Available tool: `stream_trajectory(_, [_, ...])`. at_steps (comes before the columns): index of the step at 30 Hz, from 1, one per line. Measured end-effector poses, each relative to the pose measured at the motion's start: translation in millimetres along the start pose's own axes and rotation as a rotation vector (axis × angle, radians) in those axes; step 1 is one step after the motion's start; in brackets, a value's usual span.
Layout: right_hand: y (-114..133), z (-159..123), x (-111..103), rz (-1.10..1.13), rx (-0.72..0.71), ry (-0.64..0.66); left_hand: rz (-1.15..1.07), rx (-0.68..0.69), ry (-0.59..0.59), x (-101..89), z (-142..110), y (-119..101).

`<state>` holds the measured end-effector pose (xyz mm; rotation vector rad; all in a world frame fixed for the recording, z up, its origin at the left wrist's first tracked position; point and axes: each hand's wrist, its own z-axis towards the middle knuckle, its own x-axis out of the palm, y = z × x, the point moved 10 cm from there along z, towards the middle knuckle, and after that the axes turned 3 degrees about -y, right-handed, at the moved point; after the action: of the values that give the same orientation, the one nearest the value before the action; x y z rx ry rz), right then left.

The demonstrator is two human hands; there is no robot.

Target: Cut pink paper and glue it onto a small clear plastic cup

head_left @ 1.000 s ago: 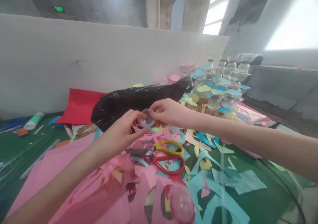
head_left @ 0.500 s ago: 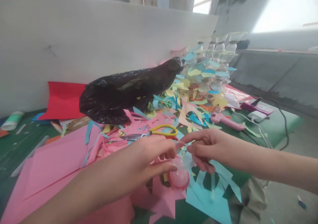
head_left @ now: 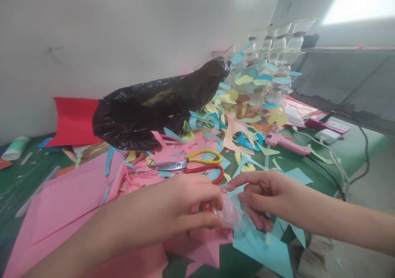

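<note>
My left hand [head_left: 200,200] grips a small clear plastic cup [head_left: 228,210] between thumb and fingers; pink shows through and around it. My right hand [head_left: 259,200] is beside the cup, its index fingertip at the upper rim. A thin translucent stick [head_left: 267,237] runs through the curled fingers of that hand, poking out above and below. Just beyond my left hand lie scissors [head_left: 185,165] with one yellow and one red handle loop. Pink paper [head_left: 200,249] and light-blue paper [head_left: 265,253] lie under the hands.
A black plastic bag [head_left: 154,109] lies behind heaped paper scraps [head_left: 182,146]. Stacked clear cups with paper discs [head_left: 271,72] stand at the back right. A pink glue gun [head_left: 286,144], a white plug [head_left: 328,136] and cables are at right. Pink sheets [head_left: 68,195] cover the left.
The cup has tilted in my left hand, its pink end turning up and rightward. The view has shifted slightly, and the scissors now show more fully.
</note>
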<state>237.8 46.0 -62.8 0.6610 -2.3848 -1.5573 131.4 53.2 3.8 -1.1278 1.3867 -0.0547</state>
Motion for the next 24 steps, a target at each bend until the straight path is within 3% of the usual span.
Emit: stream_trajectory(24, [6.1,1.8,-2.5,-0.062,-0.069,0.020,-0.061,-0.038,-0.002,2.2,3.2,11.2])
